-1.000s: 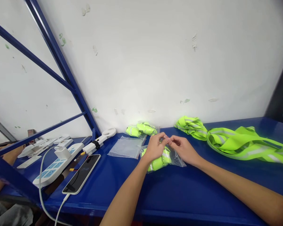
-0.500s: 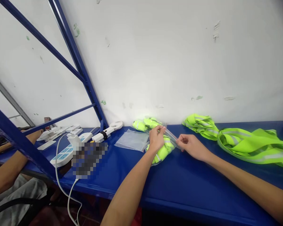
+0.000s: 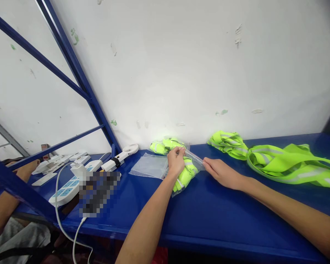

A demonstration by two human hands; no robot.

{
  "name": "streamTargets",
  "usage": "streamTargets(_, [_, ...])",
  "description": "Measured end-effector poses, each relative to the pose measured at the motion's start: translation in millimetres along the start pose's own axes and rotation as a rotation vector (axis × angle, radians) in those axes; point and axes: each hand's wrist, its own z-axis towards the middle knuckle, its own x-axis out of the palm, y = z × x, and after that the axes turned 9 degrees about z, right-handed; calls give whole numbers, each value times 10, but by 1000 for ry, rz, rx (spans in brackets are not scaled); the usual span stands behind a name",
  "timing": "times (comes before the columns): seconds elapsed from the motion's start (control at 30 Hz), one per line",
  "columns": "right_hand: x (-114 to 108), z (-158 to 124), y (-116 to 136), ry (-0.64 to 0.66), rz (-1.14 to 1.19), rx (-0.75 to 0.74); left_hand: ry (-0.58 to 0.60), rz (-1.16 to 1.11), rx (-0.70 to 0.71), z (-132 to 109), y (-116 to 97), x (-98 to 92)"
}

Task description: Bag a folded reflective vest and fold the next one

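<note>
The left hand [image 3: 176, 160] is closed in a pinch on the top edge of a clear bag [image 3: 191, 167] that holds a folded yellow-green vest [image 3: 184, 176]. The right hand [image 3: 220, 172] pinches the same edge further right, fingertips [image 3: 205, 161] together on the plastic, so the strip of bag mouth runs taut between the two hands. The bag rests on the blue surface [image 3: 209, 216], about midway between its front edge and the wall [image 3: 181, 66].

Just left of the left hand lies an empty bag [image 3: 148, 167], flat, its near corner close to the filled one. Behind, against the wall, sits a second bagged vest [image 3: 165, 146]. To the right, well apart from the right hand, a bunched vest [image 3: 228, 142] and a spread-out vest [image 3: 291, 165] reach toward the right end of the surface.

The widest open stretch of surface is in front of the hands, running to the front edge. Further left are a small fan [image 3: 123, 156], a power strip [image 3: 71, 181] with a white cable [image 3: 63, 227] hanging over the front edge, and a blurred patch beside it. A blue frame bar [image 3: 79, 73] slants up from behind the fan. Another person's hand [image 3: 27, 169] rests at the far left.
</note>
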Motion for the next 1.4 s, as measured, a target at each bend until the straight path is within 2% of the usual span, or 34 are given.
streamTargets(0.4, [-19, 24, -47, 46, 114, 60, -41, 15, 12, -36, -13, 1])
streamTargets(0.53, [-6, 18, -38, 36, 376, 101, 22, 5, 82, 16, -50, -148])
streamTargets(0.6, [-6, 29, -71, -51, 530, 94, 9, 133, 201, 23, -28, -330])
streamTargets(0.7, [-6, 60, -137, -266, 787, 165, -72, 396, 339, 7, 123, -658])
streamTargets(0.8, [-11, 118, -134, -513, 1052, 302, -24, 567, 312, 7, 360, -902])
streamTargets(0.9, [-19, 271, -49, -708, 1203, 374, 112, 671, 245, 39, 532, -980])
streamTargets(0.97, [-14, 449, -1, -707, 1210, 436, 192, 696, 226, 53, 574, -966])
streamTargets(1.03, [3, 660, -3, -632, 1180, 506, 250, 689, 241, 45, 580, -937])
streamTargets(1.17, [59, 976, -157, -528, 1113, 666, 354, 611, 234, -18, 609, -911])
streamTargets(1.27, [103, 989, -252, -509, 1060, 715, 362, 597, 218, -35, 664, -908])
streamTargets(1.4, [122, 788, -196, -561, 974, 687, 361, 651, 215, -7, 678, -895])
